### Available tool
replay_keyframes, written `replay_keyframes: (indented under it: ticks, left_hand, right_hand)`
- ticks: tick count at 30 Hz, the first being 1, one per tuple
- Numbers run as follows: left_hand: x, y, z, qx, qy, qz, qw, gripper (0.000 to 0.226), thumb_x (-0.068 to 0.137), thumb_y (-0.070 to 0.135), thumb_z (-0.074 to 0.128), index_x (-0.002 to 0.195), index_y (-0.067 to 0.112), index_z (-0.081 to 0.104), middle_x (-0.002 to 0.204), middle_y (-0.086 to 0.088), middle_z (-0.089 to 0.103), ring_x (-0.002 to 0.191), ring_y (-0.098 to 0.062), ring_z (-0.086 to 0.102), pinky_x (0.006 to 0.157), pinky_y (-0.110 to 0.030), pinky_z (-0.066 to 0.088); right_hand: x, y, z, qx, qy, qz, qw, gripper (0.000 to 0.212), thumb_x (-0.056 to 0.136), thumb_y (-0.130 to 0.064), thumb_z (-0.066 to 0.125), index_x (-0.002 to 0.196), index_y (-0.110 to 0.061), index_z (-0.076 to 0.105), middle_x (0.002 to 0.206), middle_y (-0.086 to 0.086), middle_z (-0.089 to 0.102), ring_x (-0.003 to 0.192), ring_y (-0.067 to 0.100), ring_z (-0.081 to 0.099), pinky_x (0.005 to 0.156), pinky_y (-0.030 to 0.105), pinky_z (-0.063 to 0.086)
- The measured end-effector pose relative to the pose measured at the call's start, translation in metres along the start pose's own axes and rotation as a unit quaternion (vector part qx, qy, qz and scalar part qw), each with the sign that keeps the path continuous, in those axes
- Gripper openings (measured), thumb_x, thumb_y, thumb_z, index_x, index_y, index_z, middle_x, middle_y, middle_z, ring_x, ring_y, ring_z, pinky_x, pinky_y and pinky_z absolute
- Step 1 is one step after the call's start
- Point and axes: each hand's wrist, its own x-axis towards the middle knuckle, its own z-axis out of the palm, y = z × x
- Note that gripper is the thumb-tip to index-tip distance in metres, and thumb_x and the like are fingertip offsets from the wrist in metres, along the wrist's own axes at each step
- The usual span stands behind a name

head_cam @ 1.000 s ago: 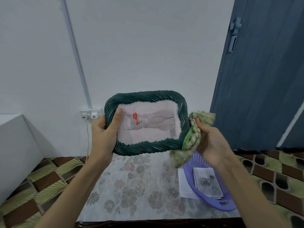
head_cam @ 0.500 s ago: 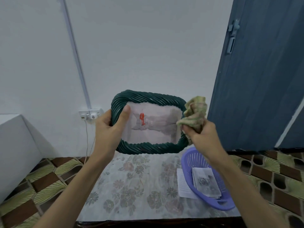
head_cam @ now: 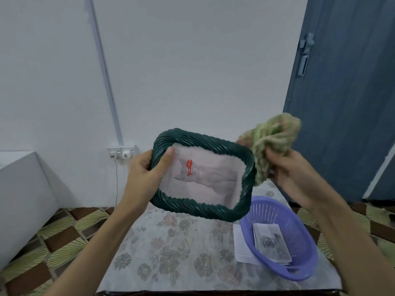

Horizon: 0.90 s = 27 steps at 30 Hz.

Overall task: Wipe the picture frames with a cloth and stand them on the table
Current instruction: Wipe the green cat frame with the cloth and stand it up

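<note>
A dark green picture frame [head_cam: 192, 208] with a twisted rope-like border is held up in the air above the table [head_cam: 171, 253]. My left hand [head_cam: 147, 174] grips its left edge, thumb on the pale picture inside. My right hand [head_cam: 292, 169] clutches a bunched green and pink cloth [head_cam: 271, 142] against the frame's upper right corner. The frame is tilted, its right side lower.
A purple plastic basket [head_cam: 299, 270] sits on the table's right side with another flat picture [head_cam: 270, 242] inside and a white paper [head_cam: 240, 246] beside it. A blue door [head_cam: 346, 82] stands at the right. A wall socket [head_cam: 121, 151] and a white box [head_cam: 19, 197] are at the left.
The cloth has moved up along the frame's right edge to its upper right corner. The frame has tilted clockwise and shifted slightly right.
</note>
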Motion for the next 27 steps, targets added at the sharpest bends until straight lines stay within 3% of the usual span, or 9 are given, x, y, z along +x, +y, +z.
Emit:
replay_keyframes:
  ticks: [4, 7, 9, 11, 13, 16, 19, 22, 27]
  left_hand:
    - [-0.002, 0.002, 0.001, 0.012, -0.055, 0.0, 0.998, 0.083, 0.065, 0.064, 0.067, 0.077, -0.016, 0.048, 0.072, -0.022, 0.053, 0.065, -0.026, 0.046, 0.061, -0.041, 0.036]
    - [-0.005, 0.005, 0.003, 0.014, -0.066, -0.011, 0.998, 0.074, 0.072, 0.056, 0.069, 0.077, -0.016, 0.051, 0.068, -0.023, 0.054, 0.061, -0.024, 0.05, 0.06, -0.04, 0.04]
    - [-0.004, 0.007, 0.002, 0.032, -0.078, -0.006, 0.996, 0.075, 0.073, 0.057, 0.068, 0.079, -0.016, 0.052, 0.068, -0.031, 0.054, 0.063, -0.025, 0.051, 0.062, -0.041, 0.04]
    - [-0.002, 0.009, -0.003, 0.061, -0.101, -0.001, 0.993, 0.08, 0.068, 0.062, 0.064, 0.078, -0.016, 0.05, 0.067, -0.024, 0.052, 0.062, -0.025, 0.047, 0.061, -0.039, 0.036]
    - [-0.001, 0.012, -0.009, 0.089, -0.127, -0.003, 0.988, 0.08, 0.066, 0.063, 0.063, 0.074, -0.015, 0.049, 0.066, -0.014, 0.049, 0.059, -0.023, 0.044, 0.058, -0.036, 0.033]
    - [-0.003, 0.019, -0.005, 0.126, -0.172, 0.015, 0.977, 0.072, 0.075, 0.058, 0.066, 0.064, -0.01, 0.045, 0.057, -0.009, 0.041, 0.052, -0.019, 0.039, 0.053, -0.03, 0.029]
    - [-0.005, 0.032, 0.008, 0.169, -0.191, 0.068, 0.965, 0.058, 0.073, 0.046, 0.063, 0.055, -0.005, 0.04, 0.049, -0.004, 0.028, 0.042, -0.01, 0.029, 0.044, -0.018, 0.022]
    - [-0.004, 0.042, 0.01, 0.2, -0.204, 0.089, 0.954, 0.06, 0.071, 0.046, 0.062, 0.057, -0.008, 0.042, 0.048, -0.004, 0.028, 0.04, -0.008, 0.028, 0.042, -0.016, 0.019]
    - [-0.004, 0.043, 0.009, 0.126, -0.203, 0.065, 0.969, 0.059, 0.077, 0.041, 0.066, 0.056, -0.006, 0.037, 0.052, -0.013, 0.029, 0.048, -0.018, 0.031, 0.046, -0.027, 0.023]
  right_hand:
    - [0.002, 0.006, 0.015, -0.234, 0.089, -0.017, 0.968, 0.012, 0.083, -0.011, 0.064, 0.077, -0.021, 0.064, 0.075, -0.002, 0.067, 0.074, 0.013, 0.061, 0.074, 0.028, 0.051]
    - [0.005, 0.006, 0.011, -0.121, 0.119, 0.03, 0.985, 0.009, 0.086, -0.016, 0.061, 0.081, -0.011, 0.067, 0.08, 0.003, 0.071, 0.08, 0.021, 0.066, 0.081, 0.037, 0.052]
    - [0.01, 0.004, 0.003, -0.061, 0.17, 0.039, 0.983, 0.009, 0.087, -0.016, 0.06, 0.082, -0.012, 0.066, 0.074, -0.002, 0.072, 0.077, 0.019, 0.066, 0.077, 0.034, 0.053]
    - [0.015, -0.005, -0.003, 0.017, 0.221, 0.023, 0.975, 0.011, 0.09, -0.017, 0.056, 0.083, -0.015, 0.064, 0.073, -0.007, 0.071, 0.076, 0.013, 0.065, 0.071, 0.031, 0.052]
    - [0.015, -0.018, -0.005, 0.032, 0.188, 0.003, 0.982, 0.014, 0.092, -0.021, 0.051, 0.089, -0.017, 0.064, 0.083, -0.008, 0.07, 0.079, 0.009, 0.065, 0.07, 0.029, 0.051]
    - [0.007, -0.032, 0.01, -0.095, 0.017, -0.001, 0.995, 0.017, 0.09, -0.026, 0.049, 0.086, -0.018, 0.064, 0.072, -0.012, 0.069, 0.067, 0.002, 0.063, 0.063, 0.018, 0.051]
    - [0.001, -0.032, 0.04, -0.302, -0.109, -0.001, 0.947, 0.01, 0.084, -0.018, 0.063, 0.092, -0.012, 0.065, 0.072, -0.004, 0.068, 0.066, 0.007, 0.061, 0.063, 0.022, 0.052]
    - [0.003, -0.026, 0.052, -0.392, -0.079, -0.085, 0.913, 0.017, 0.083, -0.015, 0.067, 0.095, -0.004, 0.064, 0.087, 0.013, 0.067, 0.081, 0.029, 0.063, 0.077, 0.042, 0.051]
    - [0.007, -0.028, 0.052, -0.152, 0.02, -0.027, 0.988, 0.021, 0.089, -0.02, 0.057, 0.081, -0.003, 0.066, 0.075, 0.009, 0.069, 0.069, 0.02, 0.064, 0.068, 0.03, 0.05]
